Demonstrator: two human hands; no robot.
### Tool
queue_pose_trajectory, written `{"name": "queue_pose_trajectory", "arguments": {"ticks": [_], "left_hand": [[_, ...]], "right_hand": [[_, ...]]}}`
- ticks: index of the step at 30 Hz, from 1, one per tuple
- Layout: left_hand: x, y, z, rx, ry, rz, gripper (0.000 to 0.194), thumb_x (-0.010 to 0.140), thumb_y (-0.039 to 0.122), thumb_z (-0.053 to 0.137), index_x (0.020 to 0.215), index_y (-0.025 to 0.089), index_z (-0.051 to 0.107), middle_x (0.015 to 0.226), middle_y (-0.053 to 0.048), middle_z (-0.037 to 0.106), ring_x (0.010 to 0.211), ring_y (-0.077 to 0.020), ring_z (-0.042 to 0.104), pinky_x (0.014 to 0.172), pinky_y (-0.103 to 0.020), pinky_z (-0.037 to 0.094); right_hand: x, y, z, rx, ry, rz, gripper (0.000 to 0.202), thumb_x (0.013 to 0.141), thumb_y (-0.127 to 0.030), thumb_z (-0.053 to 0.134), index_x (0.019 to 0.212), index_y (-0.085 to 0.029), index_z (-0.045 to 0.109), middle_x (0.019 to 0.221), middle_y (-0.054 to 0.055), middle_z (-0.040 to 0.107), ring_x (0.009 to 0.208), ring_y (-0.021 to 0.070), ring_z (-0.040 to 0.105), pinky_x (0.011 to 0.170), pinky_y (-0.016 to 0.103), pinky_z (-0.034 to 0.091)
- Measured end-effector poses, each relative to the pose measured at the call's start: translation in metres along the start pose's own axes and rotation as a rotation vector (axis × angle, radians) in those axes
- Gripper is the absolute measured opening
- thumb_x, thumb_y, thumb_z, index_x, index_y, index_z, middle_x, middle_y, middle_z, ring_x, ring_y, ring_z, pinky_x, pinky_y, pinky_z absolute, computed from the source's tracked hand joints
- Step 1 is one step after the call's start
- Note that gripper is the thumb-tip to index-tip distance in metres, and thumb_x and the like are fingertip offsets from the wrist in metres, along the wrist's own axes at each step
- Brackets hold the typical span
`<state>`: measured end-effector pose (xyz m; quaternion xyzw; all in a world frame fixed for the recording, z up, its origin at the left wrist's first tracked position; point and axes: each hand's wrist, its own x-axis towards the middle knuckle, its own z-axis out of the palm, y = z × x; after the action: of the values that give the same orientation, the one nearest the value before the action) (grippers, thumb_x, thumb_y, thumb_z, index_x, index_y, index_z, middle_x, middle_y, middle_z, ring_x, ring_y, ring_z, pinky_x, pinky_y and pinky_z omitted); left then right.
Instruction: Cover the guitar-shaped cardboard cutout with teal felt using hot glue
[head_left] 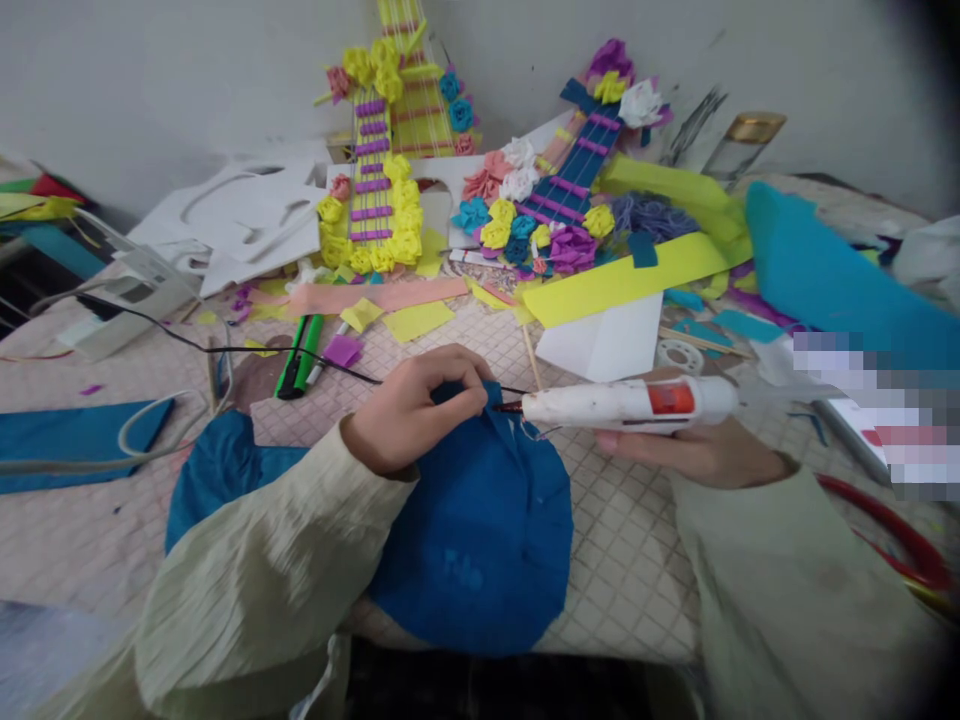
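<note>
A blue paper-covered shape [480,540] lies at the table's front edge, its rounded part towards me and another lobe out to the left beyond my sleeve. My left hand [424,405] pinches the top edge of this blue shape, thumb and fingers together. In my right hand [690,450] is a white glue gun [600,403] with a red part on its side. The gun points left, and its dark tip is right beside the blue edge, close to my left fingertips. Whether the tip touches the paper is too small to tell.
Decorated yellow [371,190] and blue [577,175] paper instruments lean at the back. A green cutter [300,357] lies left of centre, near a black cable. Red-handled scissors [892,525] are at the right. Paper scraps and a power strip [127,305] surround the work.
</note>
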<state>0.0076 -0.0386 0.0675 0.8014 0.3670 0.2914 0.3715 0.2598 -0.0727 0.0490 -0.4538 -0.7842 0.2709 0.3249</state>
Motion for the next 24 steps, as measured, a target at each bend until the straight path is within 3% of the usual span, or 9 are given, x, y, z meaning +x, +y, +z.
{"name": "queue_pose_trajectory", "arguments": {"ticks": [6, 24], "left_hand": [[-0.0004, -0.0012, 0.0, -0.011, -0.002, 0.012, 0.016, 0.075, 0.017, 0.051, 0.061, 0.015, 0.057, 0.088, -0.004, 0.06, 0.082, -0.015, 0.056, 0.08, -0.028, 0.042], [0.0003, 0.0006, 0.0012, 0.024, -0.02, 0.028, 0.016, 0.076, 0.014, 0.049, 0.061, 0.013, 0.054, 0.086, -0.005, 0.059, 0.081, -0.0137, 0.056, 0.078, -0.027, 0.042]], "right_hand": [[0.0024, -0.0027, -0.0004, 0.012, -0.03, -0.083, 0.016, 0.068, -0.033, 0.064, 0.067, -0.017, 0.065, 0.061, 0.003, 0.066, 0.056, 0.0187, 0.061, 0.049, 0.026, 0.048], [-0.001, 0.0024, 0.001, -0.041, -0.032, -0.05, 0.021, 0.069, -0.038, 0.062, 0.069, -0.018, 0.065, 0.065, 0.002, 0.065, 0.061, 0.0197, 0.062, 0.054, 0.028, 0.049]]}}
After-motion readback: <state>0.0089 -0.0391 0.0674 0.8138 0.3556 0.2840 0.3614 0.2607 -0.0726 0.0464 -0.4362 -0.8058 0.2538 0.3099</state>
